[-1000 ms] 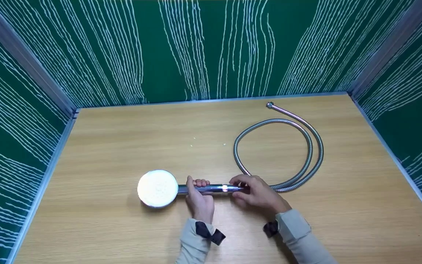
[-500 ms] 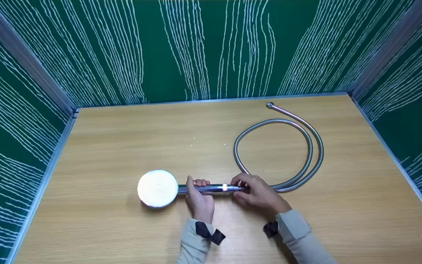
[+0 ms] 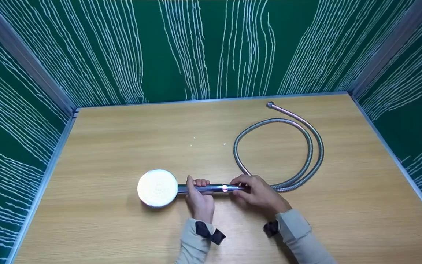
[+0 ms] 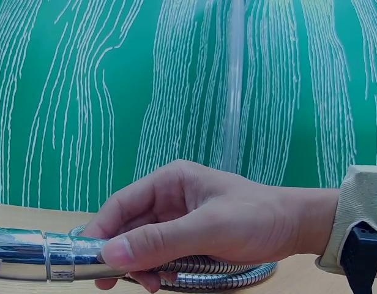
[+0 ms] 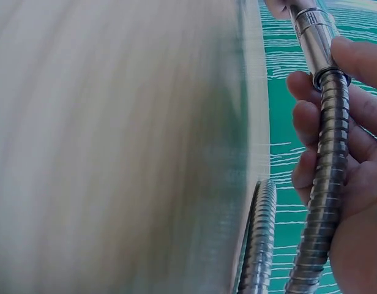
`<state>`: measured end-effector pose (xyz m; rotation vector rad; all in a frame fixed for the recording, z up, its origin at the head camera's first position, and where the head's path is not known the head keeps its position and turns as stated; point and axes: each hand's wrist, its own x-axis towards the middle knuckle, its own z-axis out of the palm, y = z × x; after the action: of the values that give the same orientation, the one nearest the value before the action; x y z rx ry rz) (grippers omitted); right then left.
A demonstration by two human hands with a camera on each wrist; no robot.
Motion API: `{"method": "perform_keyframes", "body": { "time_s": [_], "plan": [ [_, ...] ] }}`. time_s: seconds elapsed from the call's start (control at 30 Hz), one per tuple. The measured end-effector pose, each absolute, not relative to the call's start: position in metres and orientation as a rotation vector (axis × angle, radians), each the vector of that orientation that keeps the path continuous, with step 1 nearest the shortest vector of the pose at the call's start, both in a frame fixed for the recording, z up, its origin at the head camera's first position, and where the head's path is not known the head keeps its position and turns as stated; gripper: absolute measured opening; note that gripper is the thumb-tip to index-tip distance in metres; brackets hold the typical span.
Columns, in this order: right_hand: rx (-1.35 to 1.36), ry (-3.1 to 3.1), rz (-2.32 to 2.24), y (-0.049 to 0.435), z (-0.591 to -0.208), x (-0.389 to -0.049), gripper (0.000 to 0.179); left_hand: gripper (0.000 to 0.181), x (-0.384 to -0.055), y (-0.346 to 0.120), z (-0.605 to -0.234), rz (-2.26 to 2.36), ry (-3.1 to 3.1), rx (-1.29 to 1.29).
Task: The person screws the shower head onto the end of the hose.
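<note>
Lengthwise, the shower head [image 3: 157, 188] is laid parallel to the desk's [image 3: 123, 139] near edge, its face toward the left edge and its handle [image 3: 216, 188] run rightward. The handle is clasped by the left hand [image 3: 200, 200] just beside the face; the joint where the hose [image 3: 308, 146] meets the handle is pinched by the right hand [image 3: 256, 192]. The hose is coiled toward the far right corner.

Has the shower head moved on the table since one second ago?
No. The shower head lies at the same place on the table, equally far from the left wall.
</note>
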<state>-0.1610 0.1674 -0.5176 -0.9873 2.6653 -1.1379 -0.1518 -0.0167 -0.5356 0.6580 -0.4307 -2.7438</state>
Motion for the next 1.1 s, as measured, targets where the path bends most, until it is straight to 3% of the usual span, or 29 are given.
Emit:
{"method": "perform_keyframes", "body": {
  "time_s": [0.17, 0.6, 1.1],
  "plan": [
    [-0.927, 2.608, -1.164, 0.1665, -0.5156, -0.1604, 0.03, 0.04, -0.1519, -0.0167, -0.536, -2.739, -0.448, 0.674],
    [-0.977, 2.676, -1.16, 0.167, -0.5187, -0.1606, 0.017, 0.041, -0.1517, -0.0164, -0.5357, -2.735, -0.46, 0.664],
    [-0.932, 2.646, -1.096, 0.1672, -0.5165, -0.1619, 0.024, 0.041, -0.1523, -0.0163, -0.5357, -2.742, -0.442, 0.669]
  ]
}}
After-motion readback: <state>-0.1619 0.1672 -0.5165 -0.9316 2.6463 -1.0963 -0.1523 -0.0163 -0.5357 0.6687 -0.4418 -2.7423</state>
